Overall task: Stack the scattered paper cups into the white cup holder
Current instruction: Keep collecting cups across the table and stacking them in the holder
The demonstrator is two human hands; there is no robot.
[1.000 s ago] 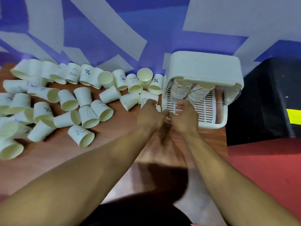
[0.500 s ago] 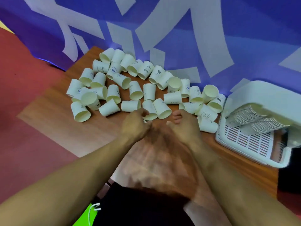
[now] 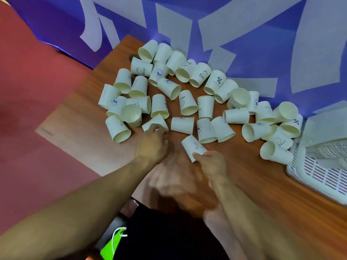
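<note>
My right hand pinches a "HELLO" cup by its rim, well left of the white cup holder. Further left of the holder, my left hand curls its fingers onto a blurred cup. The scattered cups read "Bear", "%" and "HELLO".

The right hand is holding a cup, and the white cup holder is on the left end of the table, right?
No. The right hand does hold a cup, but the white cup holder is at the right end of the table; the head view shows it.
</note>
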